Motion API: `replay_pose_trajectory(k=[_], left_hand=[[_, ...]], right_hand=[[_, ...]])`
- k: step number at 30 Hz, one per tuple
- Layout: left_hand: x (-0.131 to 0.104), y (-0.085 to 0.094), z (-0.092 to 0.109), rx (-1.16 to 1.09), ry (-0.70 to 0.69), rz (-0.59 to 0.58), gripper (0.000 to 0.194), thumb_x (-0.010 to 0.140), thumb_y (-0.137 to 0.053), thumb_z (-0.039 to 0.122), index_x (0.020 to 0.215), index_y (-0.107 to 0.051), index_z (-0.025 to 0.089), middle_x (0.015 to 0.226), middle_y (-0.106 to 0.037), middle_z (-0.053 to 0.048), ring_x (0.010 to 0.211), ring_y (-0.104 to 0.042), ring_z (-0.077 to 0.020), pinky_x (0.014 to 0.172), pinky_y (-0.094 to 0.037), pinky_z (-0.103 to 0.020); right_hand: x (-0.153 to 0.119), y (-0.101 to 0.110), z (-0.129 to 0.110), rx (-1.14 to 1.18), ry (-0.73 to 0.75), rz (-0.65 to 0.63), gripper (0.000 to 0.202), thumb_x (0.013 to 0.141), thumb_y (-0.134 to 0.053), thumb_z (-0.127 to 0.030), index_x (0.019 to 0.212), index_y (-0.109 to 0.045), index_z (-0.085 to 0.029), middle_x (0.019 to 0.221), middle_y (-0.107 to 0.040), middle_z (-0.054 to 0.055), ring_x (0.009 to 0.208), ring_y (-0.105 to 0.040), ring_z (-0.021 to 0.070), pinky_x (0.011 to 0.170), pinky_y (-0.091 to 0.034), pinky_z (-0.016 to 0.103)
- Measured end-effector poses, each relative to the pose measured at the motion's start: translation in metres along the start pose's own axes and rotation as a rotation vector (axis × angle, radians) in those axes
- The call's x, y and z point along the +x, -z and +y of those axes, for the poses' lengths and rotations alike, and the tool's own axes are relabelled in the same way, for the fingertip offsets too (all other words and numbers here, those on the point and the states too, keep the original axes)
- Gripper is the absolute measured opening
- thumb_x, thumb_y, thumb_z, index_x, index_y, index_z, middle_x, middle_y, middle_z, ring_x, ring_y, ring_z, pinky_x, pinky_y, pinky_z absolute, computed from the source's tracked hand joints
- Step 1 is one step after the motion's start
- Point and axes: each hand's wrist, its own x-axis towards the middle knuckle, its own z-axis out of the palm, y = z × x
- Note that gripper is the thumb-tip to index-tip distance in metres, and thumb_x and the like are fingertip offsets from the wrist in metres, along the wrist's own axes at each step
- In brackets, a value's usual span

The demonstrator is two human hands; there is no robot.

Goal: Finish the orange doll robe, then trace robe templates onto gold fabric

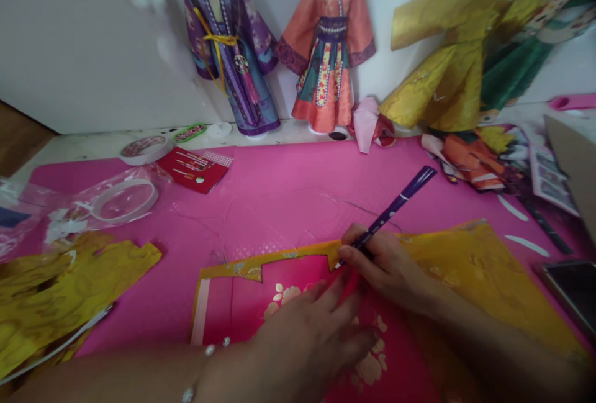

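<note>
A dark purple pen (395,204) slants up and right from my right hand (384,263), its fingers closed round it near the tip. That tip meets the notched upper edge of a red piece with pale gold flowers (288,293), where a dark line follows the edge. My left hand (310,335) lies flat on the red piece, fingers stretched out and apart, just left of the pen. Under the red piece spreads a yellow patterned fabric (465,272), showing along the top and at the right. Part of the red piece is hidden beneath my left hand and forearm.
Small costumes stand along the wall: a purple robe (233,55), an orange one (330,49) and a yellow one (456,55). On the pink mat (279,173) lie a tape roll (145,149), a red card (198,170), yellow cut fabric (93,291) and fabric scraps (479,158).
</note>
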Motion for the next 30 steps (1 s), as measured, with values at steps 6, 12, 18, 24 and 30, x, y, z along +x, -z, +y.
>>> replay_pose_trajectory(k=[6, 12, 18, 24, 30], left_hand=[[0.0009, 0.0019, 0.0000, -0.002, 0.000, -0.019, 0.056, 0.087, -0.063, 0.040, 0.140, -0.053, 0.027, 0.141, -0.058, -0.009, 0.132, -0.050, -0.0286, 0.109, -0.040, -0.043], [0.0001, -0.0002, 0.0010, 0.033, -0.012, -0.004, 0.053, 0.086, -0.064, 0.038, 0.137, -0.055, 0.026, 0.139, -0.060, -0.008, 0.129, -0.052, -0.0285, 0.108, -0.041, -0.043], [0.0019, 0.0031, 0.0003, 0.029, -0.008, -0.002, 0.047, 0.087, -0.063, 0.036, 0.133, -0.058, 0.026, 0.134, -0.063, -0.007, 0.128, -0.053, -0.0276, 0.109, -0.040, -0.043], [0.0021, 0.0035, 0.0007, 0.003, -0.004, -0.006, 0.053, 0.082, -0.069, 0.040, 0.132, -0.059, 0.026, 0.136, -0.062, -0.008, 0.128, -0.052, -0.0273, 0.109, -0.038, -0.042], [0.0008, -0.0009, 0.0011, 0.016, 0.001, 0.002, 0.052, 0.085, -0.064, 0.039, 0.135, -0.056, 0.026, 0.137, -0.061, -0.007, 0.128, -0.052, -0.0274, 0.107, -0.041, -0.042]], right_hand=[[-0.0001, 0.0030, 0.0027, -0.037, 0.030, 0.065, 0.022, 0.098, -0.049, -0.025, 0.077, -0.054, -0.020, 0.064, -0.055, -0.004, 0.056, -0.051, 0.0098, 0.054, -0.039, 0.022], [0.0004, 0.0022, 0.0010, -0.025, 0.004, 0.003, 0.023, 0.098, -0.049, -0.027, 0.078, -0.056, -0.019, 0.065, -0.058, -0.002, 0.057, -0.055, 0.0107, 0.055, -0.040, 0.023], [0.0000, 0.0024, 0.0001, -0.041, -0.046, -0.037, 0.026, 0.099, -0.047, -0.032, 0.079, -0.057, -0.019, 0.065, -0.060, 0.000, 0.058, -0.056, 0.0129, 0.055, -0.039, 0.025], [0.0002, 0.0022, 0.0016, -0.028, -0.030, -0.022, 0.024, 0.098, -0.048, -0.030, 0.081, -0.059, -0.018, 0.068, -0.061, 0.000, 0.060, -0.057, 0.0122, 0.057, -0.041, 0.025], [0.0009, 0.0037, 0.0011, -0.052, -0.016, -0.010, 0.024, 0.098, -0.049, -0.029, 0.079, -0.059, -0.018, 0.065, -0.060, -0.002, 0.058, -0.056, 0.0115, 0.057, -0.040, 0.024]])
